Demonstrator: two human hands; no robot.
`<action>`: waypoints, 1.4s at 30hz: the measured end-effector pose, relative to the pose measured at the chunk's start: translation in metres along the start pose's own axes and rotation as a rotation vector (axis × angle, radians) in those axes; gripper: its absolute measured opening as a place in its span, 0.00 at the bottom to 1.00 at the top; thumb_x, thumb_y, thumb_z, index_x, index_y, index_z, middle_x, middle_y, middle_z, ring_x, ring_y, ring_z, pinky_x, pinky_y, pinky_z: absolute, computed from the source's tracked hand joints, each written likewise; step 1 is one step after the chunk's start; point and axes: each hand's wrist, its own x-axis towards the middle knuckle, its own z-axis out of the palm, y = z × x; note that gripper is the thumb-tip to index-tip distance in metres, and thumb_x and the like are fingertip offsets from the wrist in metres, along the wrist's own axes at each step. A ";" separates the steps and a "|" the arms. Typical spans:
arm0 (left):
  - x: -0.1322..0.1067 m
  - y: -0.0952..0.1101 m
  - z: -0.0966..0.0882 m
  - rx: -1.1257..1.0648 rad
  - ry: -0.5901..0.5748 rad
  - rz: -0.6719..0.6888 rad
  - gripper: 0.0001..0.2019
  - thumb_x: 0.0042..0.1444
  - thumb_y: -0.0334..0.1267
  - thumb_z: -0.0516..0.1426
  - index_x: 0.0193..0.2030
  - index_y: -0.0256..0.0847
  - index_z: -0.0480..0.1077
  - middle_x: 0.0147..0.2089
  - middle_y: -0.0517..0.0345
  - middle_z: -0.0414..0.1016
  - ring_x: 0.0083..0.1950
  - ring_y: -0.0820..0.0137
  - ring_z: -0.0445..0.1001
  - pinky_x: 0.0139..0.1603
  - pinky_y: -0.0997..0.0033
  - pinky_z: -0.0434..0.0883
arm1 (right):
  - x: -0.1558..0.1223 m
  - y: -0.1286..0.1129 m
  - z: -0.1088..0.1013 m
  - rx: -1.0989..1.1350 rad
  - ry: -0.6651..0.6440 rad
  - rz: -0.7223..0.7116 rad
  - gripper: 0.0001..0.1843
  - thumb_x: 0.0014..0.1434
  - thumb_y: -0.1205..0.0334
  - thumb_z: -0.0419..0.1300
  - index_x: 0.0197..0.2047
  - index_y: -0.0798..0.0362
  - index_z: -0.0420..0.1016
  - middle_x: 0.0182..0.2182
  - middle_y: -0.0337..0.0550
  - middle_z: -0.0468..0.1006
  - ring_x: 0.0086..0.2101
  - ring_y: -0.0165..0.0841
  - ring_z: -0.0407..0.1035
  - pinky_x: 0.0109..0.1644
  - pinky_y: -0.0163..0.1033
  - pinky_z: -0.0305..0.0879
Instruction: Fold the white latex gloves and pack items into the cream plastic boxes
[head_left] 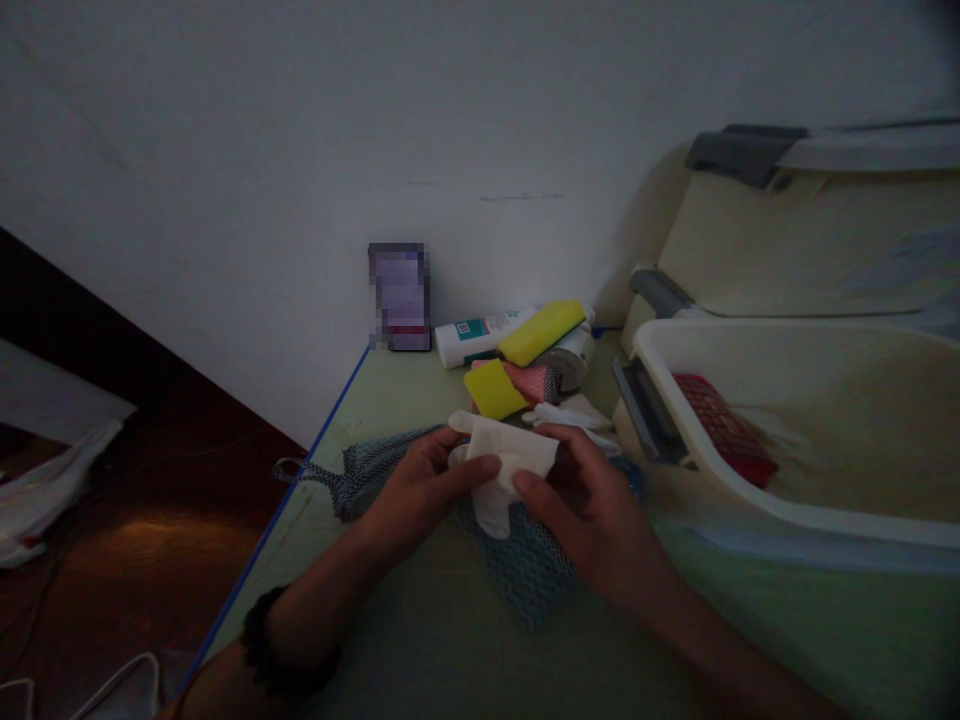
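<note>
A thin white glove (491, 440), partly bunched, is pinched between my two hands, with finger-like ends hanging at its left and lower side. My left hand (431, 480) has its thumb pressed on the glove's front. On the other side, my right hand (589, 500) grips it between thumb and fingers. Below and behind both hands lies a blue-grey mesh cloth (529, 575) with a looped end at the left. Just beyond my hands are other white gloves (577, 415) and a yellow sponge (495, 390) resting by pink mesh material (536, 382).
A cream plastic bin (720, 490) with its lid up fills the right side; a red basket-like item (727, 430) is inside. At the wall stand a phone (403, 300), a white tube (465, 342) and another yellow sponge (544, 333). The table's blue edge (289, 490) runs along the left.
</note>
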 end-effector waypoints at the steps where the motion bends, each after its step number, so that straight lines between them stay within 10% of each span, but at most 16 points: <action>1: 0.000 -0.001 0.000 0.004 0.001 0.013 0.16 0.50 0.35 0.63 0.45 0.36 0.71 0.35 0.56 0.78 0.34 0.71 0.75 0.38 0.73 0.71 | 0.001 0.000 0.000 0.022 0.022 0.004 0.17 0.57 0.55 0.59 0.48 0.50 0.62 0.32 0.41 0.73 0.32 0.33 0.70 0.34 0.39 0.69; 18: 0.004 0.007 0.005 -0.211 0.169 0.123 0.14 0.43 0.34 0.66 0.37 0.35 0.72 0.34 0.56 0.77 0.36 0.68 0.75 0.39 0.71 0.70 | 0.001 -0.003 -0.001 -0.176 -0.160 -0.033 0.11 0.57 0.58 0.58 0.43 0.51 0.67 0.30 0.39 0.74 0.29 0.30 0.67 0.33 0.38 0.64; 29: 0.002 0.005 -0.002 -0.271 -0.060 0.075 0.15 0.47 0.44 0.64 0.40 0.36 0.75 0.34 0.55 0.77 0.35 0.70 0.74 0.38 0.74 0.70 | 0.004 -0.008 -0.004 0.268 -0.049 -0.040 0.07 0.59 0.58 0.57 0.34 0.53 0.68 0.26 0.36 0.74 0.25 0.24 0.69 0.28 0.29 0.67; 42: -0.002 0.000 0.001 -0.141 -0.175 0.002 0.11 0.42 0.32 0.67 0.33 0.36 0.73 0.29 0.58 0.79 0.30 0.73 0.75 0.33 0.76 0.71 | 0.004 -0.014 -0.005 0.288 0.054 -0.022 0.07 0.58 0.56 0.60 0.37 0.49 0.72 0.23 0.32 0.72 0.21 0.21 0.65 0.24 0.26 0.64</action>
